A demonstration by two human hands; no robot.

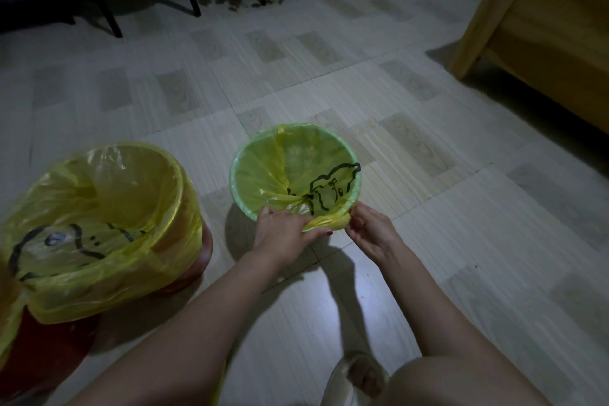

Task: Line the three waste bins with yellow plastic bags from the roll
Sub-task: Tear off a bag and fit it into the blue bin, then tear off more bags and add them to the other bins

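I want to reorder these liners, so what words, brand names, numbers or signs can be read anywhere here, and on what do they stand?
No readable text anywhere in this view.
Yellow plastic bag in the small green bin: a black outline drawing only, no letters or numbers legible.
Yellow plastic bag over the larger red-brown bin: black outline drawing, partly creased; no words legible.
Both hands, left and right, pinch gathered bag plastic at the green bin's near rim.

Small bin (352, 204) stands right of the larger bin (184, 260) (both bag-lined).
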